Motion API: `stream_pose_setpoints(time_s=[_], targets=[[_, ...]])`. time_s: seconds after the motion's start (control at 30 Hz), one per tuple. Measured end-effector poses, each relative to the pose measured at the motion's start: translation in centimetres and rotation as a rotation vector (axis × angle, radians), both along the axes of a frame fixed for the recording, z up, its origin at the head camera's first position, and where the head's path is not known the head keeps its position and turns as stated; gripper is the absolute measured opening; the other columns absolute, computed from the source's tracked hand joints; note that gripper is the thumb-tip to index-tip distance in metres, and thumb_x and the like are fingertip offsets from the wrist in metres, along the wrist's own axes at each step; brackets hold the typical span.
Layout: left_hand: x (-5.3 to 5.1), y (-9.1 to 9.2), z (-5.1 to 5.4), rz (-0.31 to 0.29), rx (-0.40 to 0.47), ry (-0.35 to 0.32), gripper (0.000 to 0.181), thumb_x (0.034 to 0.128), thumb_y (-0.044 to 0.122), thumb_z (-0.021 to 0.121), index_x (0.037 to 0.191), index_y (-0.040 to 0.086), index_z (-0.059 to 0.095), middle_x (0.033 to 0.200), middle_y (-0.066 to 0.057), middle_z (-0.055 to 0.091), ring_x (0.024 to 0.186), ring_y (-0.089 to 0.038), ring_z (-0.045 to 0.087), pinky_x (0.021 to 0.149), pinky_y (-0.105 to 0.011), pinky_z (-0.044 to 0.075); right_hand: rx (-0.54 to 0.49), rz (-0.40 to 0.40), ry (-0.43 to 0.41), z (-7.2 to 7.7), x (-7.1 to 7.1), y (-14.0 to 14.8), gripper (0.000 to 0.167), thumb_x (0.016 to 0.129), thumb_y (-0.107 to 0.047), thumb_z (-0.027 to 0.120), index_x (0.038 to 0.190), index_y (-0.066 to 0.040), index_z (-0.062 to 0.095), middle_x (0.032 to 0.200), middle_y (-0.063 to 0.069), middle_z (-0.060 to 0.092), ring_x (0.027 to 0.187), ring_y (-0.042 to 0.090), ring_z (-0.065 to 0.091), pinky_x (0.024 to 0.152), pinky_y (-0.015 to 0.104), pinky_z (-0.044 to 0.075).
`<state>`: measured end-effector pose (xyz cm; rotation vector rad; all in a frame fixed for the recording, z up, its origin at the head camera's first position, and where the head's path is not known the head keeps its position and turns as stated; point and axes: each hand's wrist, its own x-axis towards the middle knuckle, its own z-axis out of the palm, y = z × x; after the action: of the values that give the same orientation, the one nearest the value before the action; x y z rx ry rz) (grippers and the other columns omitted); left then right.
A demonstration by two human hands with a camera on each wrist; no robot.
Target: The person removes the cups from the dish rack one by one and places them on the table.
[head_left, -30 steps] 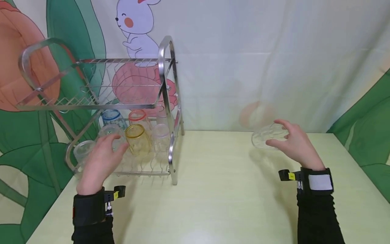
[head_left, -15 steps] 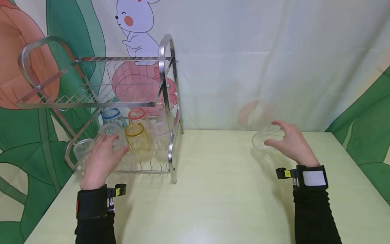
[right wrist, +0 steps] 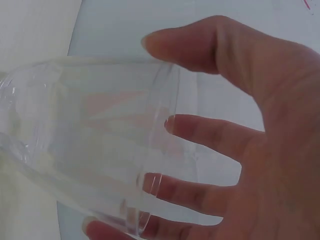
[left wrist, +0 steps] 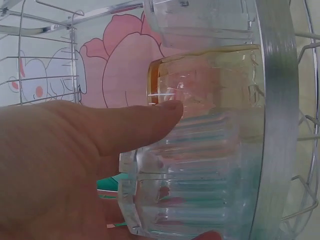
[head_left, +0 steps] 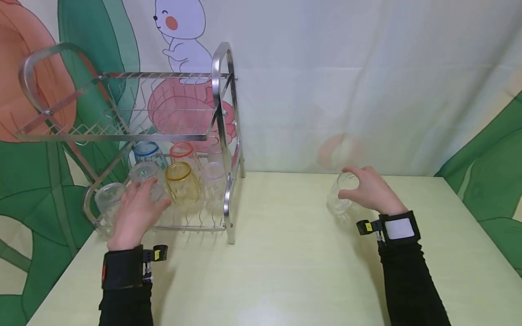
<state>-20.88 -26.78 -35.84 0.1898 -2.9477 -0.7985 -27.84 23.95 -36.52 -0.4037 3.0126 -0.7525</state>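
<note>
In the head view, my left hand (head_left: 136,213) reaches into the lower tier of a metal dish rack (head_left: 228,217). Its thumb and fingers curl round a clear glass (left wrist: 185,195); the left wrist view shows the thumb on one side and a fingertip on the other. Beside the thumb stands a yellow-tinted glass (head_left: 182,185). Further right, over the table, my right hand (head_left: 371,192) holds another clear glass (right wrist: 100,135) near its rim, between thumb and fingers. That glass leans slightly; whether its base touches the table I cannot tell.
Also on the lower tier stand a blue-rimmed glass (head_left: 148,154), a red-rimmed glass (head_left: 184,156), a pale purple glass (head_left: 214,179) and a clear glass (head_left: 108,199) at the left. The rack's upper tier (head_left: 118,137) overhangs them. A printed curtain (head_left: 293,90) hangs behind the table (head_left: 277,262).
My right hand has moved left with its clear glass, which has turned from lying nearly sideways to more upright. My left hand has stayed nearly in place.
</note>
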Motion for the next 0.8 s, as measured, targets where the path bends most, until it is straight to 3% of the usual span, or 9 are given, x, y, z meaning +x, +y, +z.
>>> stream_pose_setpoints(time_s=[0.3,0.6,0.8], targets=[[0.0,0.4,0.1,0.012,0.000,-0.011,0.070,0.0960,0.026,0.062,0.151,0.000,0.028,0.151,-0.037,0.015,0.134,-0.059,0.015,0.091,-0.082,0.021,0.062,-0.026,-0.004,0.3,-0.9,0.0,0.065,0.083,-0.033,0.070,0.139,-0.005,0.051,0.130,0.028,0.048,0.117,0.043,0.042,0.089,0.061,0.041],[0.0,0.3,0.1,0.003,-0.010,-0.030,0.071,0.0968,0.028,0.061,0.152,0.001,0.026,0.151,-0.037,0.013,0.135,-0.059,0.014,0.091,-0.082,0.021,0.021,-0.033,-0.041,-1.6,-1.9,0.5,0.067,0.086,-0.033,0.068,0.143,-0.004,0.046,0.131,0.029,0.043,0.116,0.041,0.041,0.090,0.058,0.042],[0.1,-0.1,0.2,0.000,-0.013,-0.032,0.071,0.0972,0.029,0.060,0.152,0.000,0.025,0.151,-0.038,0.012,0.135,-0.060,0.013,0.091,-0.082,0.021,-0.007,-0.015,-0.053,-2.1,-2.3,0.4,0.069,0.087,-0.034,0.070,0.144,-0.003,0.045,0.131,0.028,0.042,0.115,0.038,0.043,0.094,0.059,0.040]])
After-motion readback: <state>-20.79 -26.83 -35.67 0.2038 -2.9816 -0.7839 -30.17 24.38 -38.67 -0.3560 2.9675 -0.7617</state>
